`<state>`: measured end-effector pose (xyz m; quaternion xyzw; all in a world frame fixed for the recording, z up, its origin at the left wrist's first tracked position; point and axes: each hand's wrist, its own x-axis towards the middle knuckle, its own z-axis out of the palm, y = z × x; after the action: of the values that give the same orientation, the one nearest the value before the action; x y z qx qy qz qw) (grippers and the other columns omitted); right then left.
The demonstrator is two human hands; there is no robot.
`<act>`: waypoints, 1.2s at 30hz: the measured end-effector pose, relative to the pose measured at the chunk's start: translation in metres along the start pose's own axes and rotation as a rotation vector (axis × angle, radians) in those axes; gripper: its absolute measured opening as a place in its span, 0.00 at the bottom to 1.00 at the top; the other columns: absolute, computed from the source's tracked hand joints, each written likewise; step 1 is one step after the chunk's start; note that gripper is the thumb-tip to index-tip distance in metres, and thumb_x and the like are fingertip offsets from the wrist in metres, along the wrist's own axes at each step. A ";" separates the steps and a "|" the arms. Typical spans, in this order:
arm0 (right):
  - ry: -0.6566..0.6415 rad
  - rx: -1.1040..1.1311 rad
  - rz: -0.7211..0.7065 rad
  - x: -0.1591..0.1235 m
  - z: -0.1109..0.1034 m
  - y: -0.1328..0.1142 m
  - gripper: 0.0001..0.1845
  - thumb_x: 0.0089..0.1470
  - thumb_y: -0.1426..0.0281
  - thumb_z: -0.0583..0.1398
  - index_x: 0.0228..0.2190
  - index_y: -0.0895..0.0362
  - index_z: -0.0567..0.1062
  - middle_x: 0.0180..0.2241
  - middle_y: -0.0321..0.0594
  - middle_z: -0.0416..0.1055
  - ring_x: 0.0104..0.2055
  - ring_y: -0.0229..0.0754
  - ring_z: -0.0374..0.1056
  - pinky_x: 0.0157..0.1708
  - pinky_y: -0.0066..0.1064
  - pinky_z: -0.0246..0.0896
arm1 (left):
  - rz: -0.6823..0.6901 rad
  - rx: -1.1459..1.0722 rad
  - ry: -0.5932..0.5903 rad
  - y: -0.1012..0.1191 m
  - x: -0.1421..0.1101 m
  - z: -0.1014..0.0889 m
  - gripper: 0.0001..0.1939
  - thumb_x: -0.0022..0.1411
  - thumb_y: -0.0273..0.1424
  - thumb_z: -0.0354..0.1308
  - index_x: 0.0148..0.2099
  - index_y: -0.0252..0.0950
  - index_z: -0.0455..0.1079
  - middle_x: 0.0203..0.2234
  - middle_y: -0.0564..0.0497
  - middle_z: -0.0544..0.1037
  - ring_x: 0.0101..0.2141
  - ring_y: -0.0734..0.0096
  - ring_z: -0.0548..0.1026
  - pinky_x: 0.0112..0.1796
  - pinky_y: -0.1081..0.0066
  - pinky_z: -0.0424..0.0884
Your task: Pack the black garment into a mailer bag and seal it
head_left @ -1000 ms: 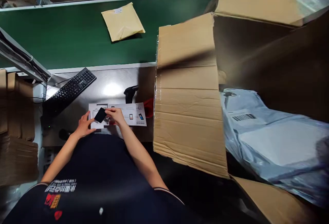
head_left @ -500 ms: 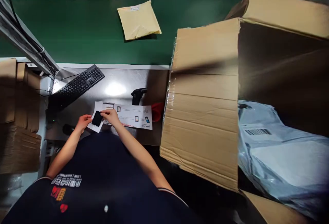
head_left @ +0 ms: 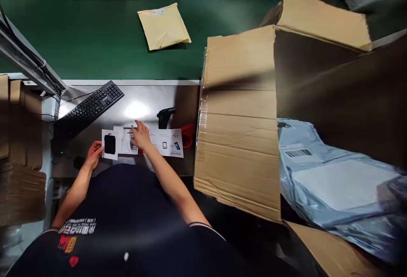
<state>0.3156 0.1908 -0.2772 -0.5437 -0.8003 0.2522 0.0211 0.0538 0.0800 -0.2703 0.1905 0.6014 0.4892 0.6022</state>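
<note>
My left hand (head_left: 94,153) is closed on the edge of a white card tray with a small black-screened device (head_left: 110,145) in it, held at the left of the metal bench. To the right of it lies a long white printed sheet or unfolded box (head_left: 174,142) with device pictures and text. Over its left part is my right hand (head_left: 141,136), fingers apart and bent toward an outlined white panel (head_left: 129,140). I see nothing held in that hand; whether its fingertips touch the panel is hard to tell.
A black keyboard (head_left: 92,105) lies behind my left hand. Behind the sheet stands a black handheld scanner (head_left: 164,117), with a red item (head_left: 188,136) at right. A large open carton (head_left: 238,120) holds grey plastic parcels (head_left: 333,184). A padded envelope (head_left: 163,27) rests on the green belt (head_left: 95,35).
My right hand has left the device and moved right over the printed sheet. My left hand still has the tray, now shifted left and turned straighter. The view has swung slightly right.
</note>
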 end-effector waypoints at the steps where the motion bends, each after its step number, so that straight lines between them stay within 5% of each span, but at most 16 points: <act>1: -0.001 -0.004 0.002 0.000 0.002 0.000 0.23 0.50 0.78 0.70 0.49 0.61 0.81 0.77 0.61 0.51 0.79 0.68 0.46 0.73 0.61 0.52 | -0.001 -0.021 -0.010 0.002 0.002 0.004 0.25 0.42 0.42 0.79 0.38 0.39 0.73 0.31 0.55 0.78 0.30 0.73 0.75 0.30 0.75 0.70; 8: -0.040 0.033 0.043 -0.003 0.003 0.001 0.17 0.53 0.77 0.69 0.46 0.59 0.80 0.77 0.59 0.50 0.80 0.64 0.44 0.73 0.60 0.52 | -0.009 -0.010 0.056 -0.001 0.023 0.034 0.27 0.40 0.41 0.78 0.39 0.38 0.72 0.32 0.55 0.77 0.29 0.74 0.74 0.26 0.77 0.68; 14: -0.096 0.041 0.031 -0.004 0.008 0.003 0.48 0.39 0.70 0.80 0.60 0.59 0.72 0.78 0.65 0.43 0.81 0.68 0.41 0.75 0.65 0.46 | -0.014 -0.056 0.112 -0.013 0.025 0.032 0.29 0.39 0.42 0.77 0.41 0.39 0.69 0.31 0.57 0.77 0.29 0.74 0.75 0.30 0.73 0.72; 21: -0.140 0.021 -0.001 0.005 0.010 0.003 0.50 0.33 0.71 0.82 0.57 0.62 0.72 0.77 0.70 0.47 0.80 0.70 0.42 0.75 0.64 0.44 | -0.004 -0.100 0.104 -0.026 0.014 0.037 0.31 0.40 0.44 0.78 0.42 0.40 0.67 0.33 0.55 0.81 0.33 0.70 0.80 0.36 0.69 0.76; 27: -0.004 0.132 -0.104 -0.018 0.000 0.003 0.27 0.45 0.74 0.74 0.48 0.57 0.75 0.72 0.61 0.61 0.73 0.63 0.58 0.69 0.57 0.58 | 0.032 -0.070 0.130 -0.026 0.008 0.043 0.31 0.41 0.46 0.76 0.42 0.40 0.66 0.32 0.57 0.77 0.32 0.71 0.78 0.36 0.70 0.75; 30: 0.040 0.324 -0.103 -0.051 -0.002 0.008 0.10 0.57 0.74 0.62 0.42 0.54 0.75 0.53 0.49 0.79 0.54 0.51 0.75 0.56 0.46 0.70 | 0.041 -0.032 0.145 -0.023 0.006 0.043 0.29 0.42 0.45 0.75 0.42 0.40 0.67 0.31 0.57 0.76 0.31 0.72 0.77 0.34 0.72 0.73; 32: 0.167 0.595 -0.018 -0.079 -0.001 0.016 0.06 0.59 0.69 0.59 0.39 0.53 0.75 0.40 0.42 0.81 0.43 0.48 0.77 0.49 0.42 0.72 | 0.041 0.010 0.140 -0.020 0.006 0.047 0.26 0.43 0.44 0.74 0.41 0.39 0.68 0.29 0.57 0.75 0.29 0.73 0.75 0.30 0.74 0.69; 36: 0.526 0.900 0.275 -0.131 0.008 0.041 0.13 0.56 0.55 0.62 0.37 0.51 0.74 0.36 0.42 0.79 0.40 0.50 0.75 0.46 0.44 0.72 | 0.020 0.099 0.062 -0.014 0.017 0.068 0.22 0.43 0.38 0.74 0.38 0.38 0.71 0.25 0.56 0.76 0.23 0.75 0.70 0.24 0.76 0.60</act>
<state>0.4019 0.0844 -0.2699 -0.6256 -0.5022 0.4261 0.4183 0.1178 0.1116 -0.2771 0.2109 0.6413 0.4705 0.5682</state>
